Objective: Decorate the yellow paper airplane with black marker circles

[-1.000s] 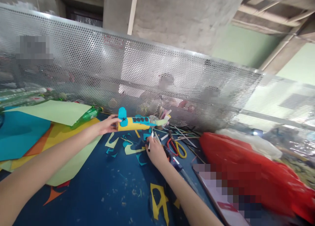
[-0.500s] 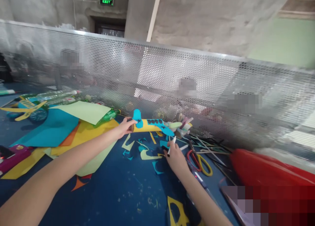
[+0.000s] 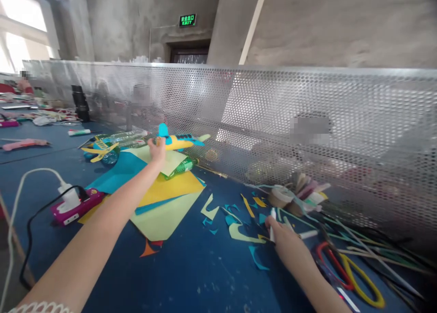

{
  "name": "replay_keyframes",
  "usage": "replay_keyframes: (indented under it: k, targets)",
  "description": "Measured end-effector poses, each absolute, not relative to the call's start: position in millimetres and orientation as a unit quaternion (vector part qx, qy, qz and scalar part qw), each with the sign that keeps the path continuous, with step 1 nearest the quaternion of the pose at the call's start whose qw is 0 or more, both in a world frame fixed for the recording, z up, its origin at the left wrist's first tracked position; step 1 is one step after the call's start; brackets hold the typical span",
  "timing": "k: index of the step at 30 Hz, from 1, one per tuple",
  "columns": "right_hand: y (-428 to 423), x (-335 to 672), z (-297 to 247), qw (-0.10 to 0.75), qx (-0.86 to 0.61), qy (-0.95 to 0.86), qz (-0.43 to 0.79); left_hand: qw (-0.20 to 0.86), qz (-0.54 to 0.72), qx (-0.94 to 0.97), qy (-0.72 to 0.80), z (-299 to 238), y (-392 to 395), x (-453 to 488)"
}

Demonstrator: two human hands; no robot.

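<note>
My left hand [image 3: 157, 150] is closed around the tail end of a paper toy airplane [image 3: 180, 142], yellow with blue wings and tail and dark windows. The airplane is held above a stack of coloured paper, its pale green nose pointing right. Lower on the right, my right hand [image 3: 285, 235] grips a white marker [image 3: 272, 224], upright between thumb and fingers. Beside that hand lie blue paper scraps [image 3: 258, 258] and a pale green offcut [image 3: 244, 234]. Scissors [image 3: 362, 281] with red and yellow handles rest to its right.
Yellow paper [image 3: 174, 185] and a green bottle [image 3: 182, 167] lie under the airplane. Another bottle craft with yellow strips [image 3: 102, 151] stands at left. A purple power strip [image 3: 78, 206] with cables is nearer. A perforated metal divider [image 3: 273, 103] runs behind the table.
The view has swung left. My left hand has carried the airplane up and left, from beside the scraps to over the paper sheets. My right hand keeps the marker near the scraps.
</note>
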State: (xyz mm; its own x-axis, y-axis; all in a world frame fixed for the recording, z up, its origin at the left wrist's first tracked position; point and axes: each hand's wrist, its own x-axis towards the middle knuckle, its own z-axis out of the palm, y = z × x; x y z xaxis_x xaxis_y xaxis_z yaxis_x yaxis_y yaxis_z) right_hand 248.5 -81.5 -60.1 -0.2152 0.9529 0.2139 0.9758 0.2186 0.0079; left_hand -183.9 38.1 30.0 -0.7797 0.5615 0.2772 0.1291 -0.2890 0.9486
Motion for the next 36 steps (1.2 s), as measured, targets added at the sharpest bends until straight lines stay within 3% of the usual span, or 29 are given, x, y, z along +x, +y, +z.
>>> replay_keyframes:
  k: [6,13,22,24,26,30,33,36]
  targets:
    - [-84,250,-60,0.095,-0.618,-0.778,-0.064,0.053,0.694,0.190,0.692,46,34,-255]
    - [-91,251,-59,0.166,-0.627,-0.759,-0.053,0.019,0.611,0.239,0.755,52,23,-280]
    - [-98,230,-45,0.407,-0.583,-0.696,0.095,-0.075,0.573,0.570,0.584,37,-6,-141]
    - [-105,218,-40,0.456,-0.546,-0.687,0.145,0.017,0.516,0.714,0.472,22,-26,-96]
    - [-113,205,-36,0.478,-0.517,-0.681,0.202,0.212,0.421,0.801,0.368,1,-49,-58]
    - [-128,182,-35,0.496,-0.486,-0.669,0.267,0.461,0.342,0.764,0.294,-39,-81,-19]
    - [-135,172,-37,0.502,-0.463,-0.664,0.305,0.566,0.351,0.703,0.249,-54,-85,-16]
    - [-137,169,-41,0.493,-0.463,-0.660,0.326,0.589,0.365,0.680,0.241,-59,-83,-21]
